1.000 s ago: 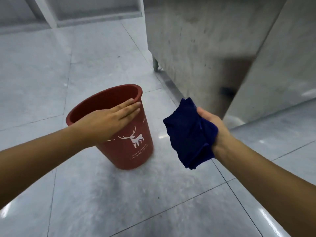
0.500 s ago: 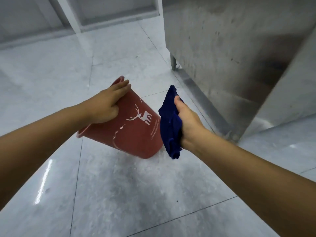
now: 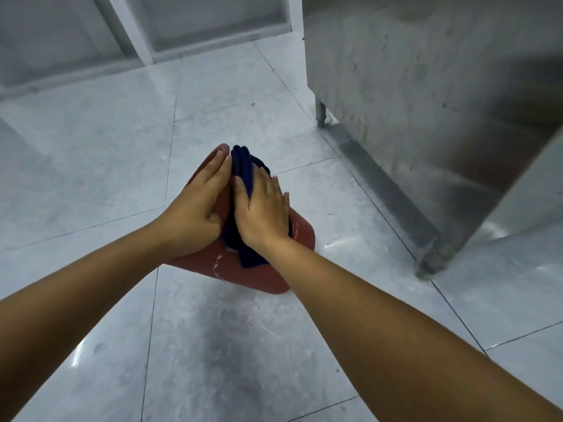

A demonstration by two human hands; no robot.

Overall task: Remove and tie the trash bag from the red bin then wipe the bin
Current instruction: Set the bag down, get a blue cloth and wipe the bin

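Your bin [image 3: 253, 269] is tipped over w/ its mouth facing away from you, base end near you, low over the tiled floor [image 3: 91, 147] in front of the steel cabinet [image 3: 426, 86]. Your left hand [image 3: 195, 208] clasps the bin's upper side, fingers [image 3: 217, 166] stretched toward the rim, thumb tucked. Your right hand [image 3: 263, 213] lies flat, fingers spread, pressing the blue cloth [image 3: 243, 169] onto the bin wall, right beside the left hand
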